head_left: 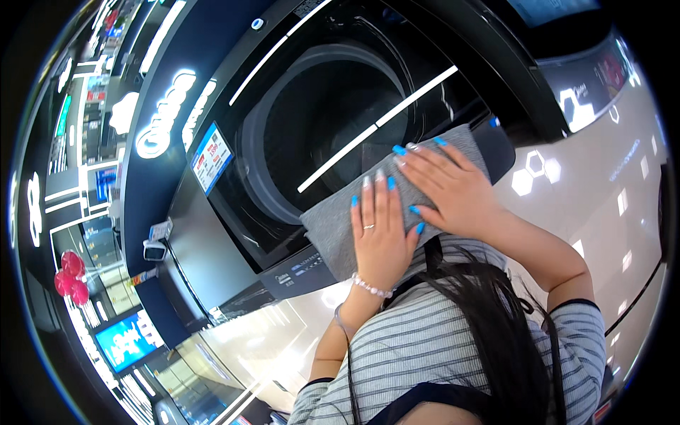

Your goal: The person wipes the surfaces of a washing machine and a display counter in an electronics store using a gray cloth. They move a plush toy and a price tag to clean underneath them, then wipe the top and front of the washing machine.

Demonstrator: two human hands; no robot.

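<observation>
A folded grey cloth lies along the near edge of a black appliance, which looks like a washing machine with a large round drum under its dark glass top. My left hand rests flat on the middle of the cloth, fingers stretched out and slightly apart. Farther right, my right hand also presses flat on the cloth, its fingers reaching toward the glass. Neither hand grips the cloth. Part of the near edge is hidden beneath the cloth and hands.
A price card stands at the left edge of the glass. Beyond it are a dark counter with lit lettering and a small device on a stand. Red balloons and a bright screen show at far left. Glossy floor lies right.
</observation>
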